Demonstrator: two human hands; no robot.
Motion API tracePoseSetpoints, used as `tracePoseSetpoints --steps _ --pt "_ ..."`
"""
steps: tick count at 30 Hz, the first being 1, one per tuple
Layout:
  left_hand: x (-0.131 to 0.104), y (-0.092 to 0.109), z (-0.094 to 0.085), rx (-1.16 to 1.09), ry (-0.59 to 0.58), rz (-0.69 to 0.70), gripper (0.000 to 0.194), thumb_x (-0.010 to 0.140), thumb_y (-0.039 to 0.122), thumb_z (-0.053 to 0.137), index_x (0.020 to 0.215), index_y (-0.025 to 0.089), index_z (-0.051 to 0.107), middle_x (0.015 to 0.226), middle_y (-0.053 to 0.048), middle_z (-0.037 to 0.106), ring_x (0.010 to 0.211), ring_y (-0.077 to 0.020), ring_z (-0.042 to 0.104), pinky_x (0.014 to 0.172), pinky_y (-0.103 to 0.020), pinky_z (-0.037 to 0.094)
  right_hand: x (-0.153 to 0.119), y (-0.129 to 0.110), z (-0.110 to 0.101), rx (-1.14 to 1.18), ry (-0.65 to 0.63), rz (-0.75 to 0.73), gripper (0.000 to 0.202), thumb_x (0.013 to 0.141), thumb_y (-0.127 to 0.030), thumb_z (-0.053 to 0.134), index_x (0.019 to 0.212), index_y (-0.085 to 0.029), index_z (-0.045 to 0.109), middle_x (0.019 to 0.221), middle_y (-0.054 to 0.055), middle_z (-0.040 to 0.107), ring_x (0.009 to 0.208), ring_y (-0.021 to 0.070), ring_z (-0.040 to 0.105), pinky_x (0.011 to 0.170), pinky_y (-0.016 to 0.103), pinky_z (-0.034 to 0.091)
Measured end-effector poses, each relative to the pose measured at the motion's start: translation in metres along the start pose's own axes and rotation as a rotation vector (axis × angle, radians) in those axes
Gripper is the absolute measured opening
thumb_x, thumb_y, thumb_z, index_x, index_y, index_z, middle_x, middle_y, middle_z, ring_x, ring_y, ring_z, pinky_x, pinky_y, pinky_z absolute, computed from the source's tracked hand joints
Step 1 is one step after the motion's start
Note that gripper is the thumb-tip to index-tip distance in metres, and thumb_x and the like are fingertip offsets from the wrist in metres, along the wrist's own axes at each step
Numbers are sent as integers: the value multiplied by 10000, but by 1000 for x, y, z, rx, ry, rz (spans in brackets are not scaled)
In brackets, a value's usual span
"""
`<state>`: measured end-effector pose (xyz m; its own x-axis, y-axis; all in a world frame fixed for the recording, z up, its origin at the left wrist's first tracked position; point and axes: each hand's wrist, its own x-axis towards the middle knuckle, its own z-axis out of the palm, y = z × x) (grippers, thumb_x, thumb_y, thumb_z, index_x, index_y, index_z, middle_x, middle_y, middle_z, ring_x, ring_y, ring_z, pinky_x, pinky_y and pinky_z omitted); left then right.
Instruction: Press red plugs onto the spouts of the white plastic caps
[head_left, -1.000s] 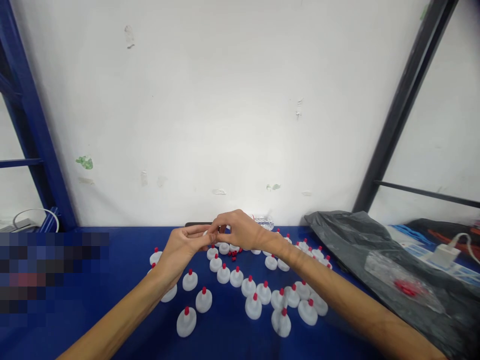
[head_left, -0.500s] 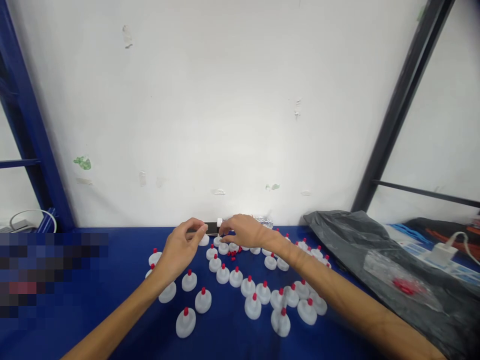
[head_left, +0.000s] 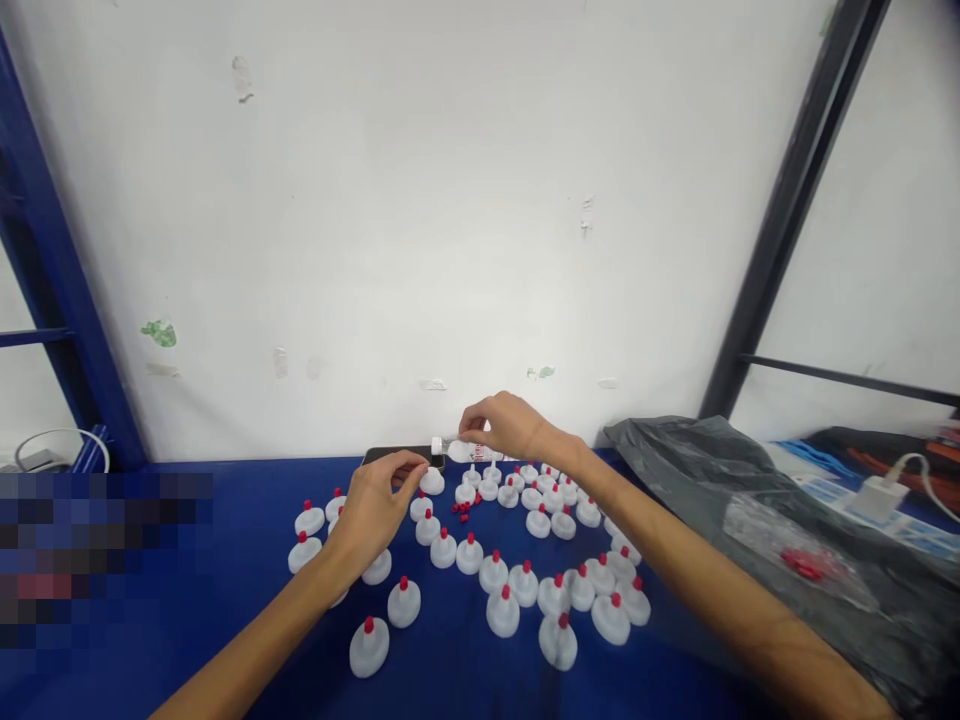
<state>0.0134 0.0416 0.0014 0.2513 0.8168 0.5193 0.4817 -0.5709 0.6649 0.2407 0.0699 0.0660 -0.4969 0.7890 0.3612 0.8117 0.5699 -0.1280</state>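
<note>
My left hand (head_left: 379, 505) is closed in a pinch at the top of a white squeeze-bottle cap (head_left: 432, 482), toward the back of the blue table. The fingertips hide the cap's tip. To the right and a little higher, my right hand (head_left: 506, 425) pinches another white cap (head_left: 459, 454), raised in front of a clear bottle (head_left: 486, 452) lying by the wall. Several small red tips (head_left: 463, 508) lie loose in a pile just in front of the hands. Many white caps with red tips (head_left: 470, 555) stand around them in curved rows.
A black phone-like slab (head_left: 397, 454) lies at the table's back edge. On the right, a grey plastic bag (head_left: 675, 480) carries a clear pouch of red pieces (head_left: 802, 560) beside a white charger (head_left: 885, 498). Behind the blue table (head_left: 247, 560) rises a white wall (head_left: 450, 200).
My right hand has lifted up and to the right with a white cap from the back group. My left hand has shifted right, onto a cap. The view has turned slightly.
</note>
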Motion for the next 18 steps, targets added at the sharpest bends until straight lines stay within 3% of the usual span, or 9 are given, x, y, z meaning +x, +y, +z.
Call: tracePoseSetpoints --steps 6,11,18 --pt "7 -4 8 37 -49 19 245 901 369 580 898 249 794 908 -34 813 847 -264 727 817 -357 526 -6 2 -17 -29 78 27 115 919 -259 668 906 -213 772 875 21 785 808 181 697 721 277 460" --pt "10 -8 15 62 -119 43 249 904 351 585 945 268 816 948 -29 823 878 -274 737 804 -363 533 -6 0 -17 -54 85 25 94 911 -236 688 906 -202 775 883 41 788 822 197 706 722 286 465" --pt "9 -14 21 107 -163 31 221 853 365 633 863 252 822 933 -70 826 889 -319 747 820 -402 538 -4 2 -15 -47 81 10 92 903 -212 685 902 -199 777 877 50 788 817 210 703 709 297 458"
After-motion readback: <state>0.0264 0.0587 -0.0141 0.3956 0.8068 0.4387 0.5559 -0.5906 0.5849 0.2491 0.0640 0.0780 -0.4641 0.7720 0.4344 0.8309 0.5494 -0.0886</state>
